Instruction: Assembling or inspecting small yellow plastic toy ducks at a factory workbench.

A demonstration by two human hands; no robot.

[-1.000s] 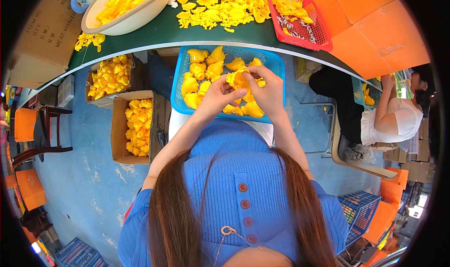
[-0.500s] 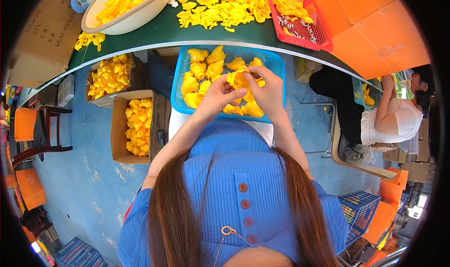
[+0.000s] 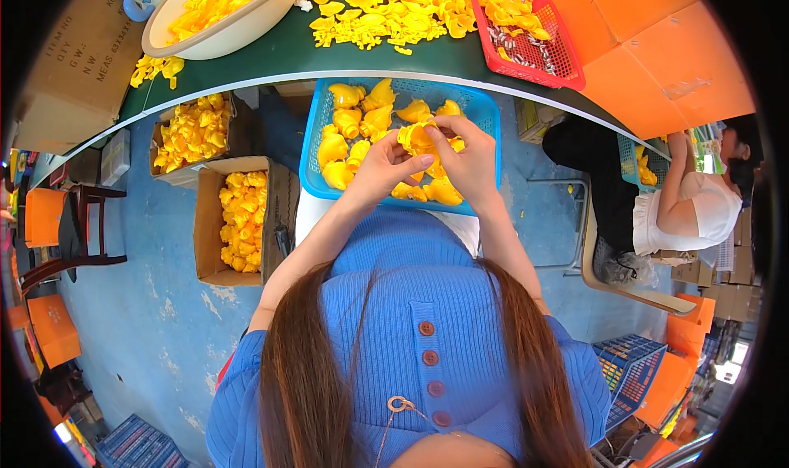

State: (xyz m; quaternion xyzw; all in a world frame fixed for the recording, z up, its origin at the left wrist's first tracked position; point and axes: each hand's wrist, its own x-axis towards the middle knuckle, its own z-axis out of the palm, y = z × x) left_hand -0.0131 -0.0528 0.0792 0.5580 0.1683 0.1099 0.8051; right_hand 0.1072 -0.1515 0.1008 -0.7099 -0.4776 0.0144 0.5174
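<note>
Between my two hands I hold a yellow hollow plastic part [image 3: 417,138] over a blue basket [image 3: 311,152]. My left hand [image 3: 386,168] closes on its left side. My right hand [image 3: 466,157] pinches it from the right, with thumb and fingers at its upper edge. Several rounded, shiny yellow plastic parts [image 3: 348,123] lie in the basket around and below my hands. The basket rests in front of my body, at the near edge of the table. My fingers hide part of the held piece.
On the green table [image 3: 246,72] lie a heap of yellow pieces [image 3: 394,16], a pale basin [image 3: 222,45] and a red basket [image 3: 567,78]. Cardboard boxes [image 3: 209,230] of yellow parts stand on the floor at left. Another person [image 3: 690,205] sits at the right.
</note>
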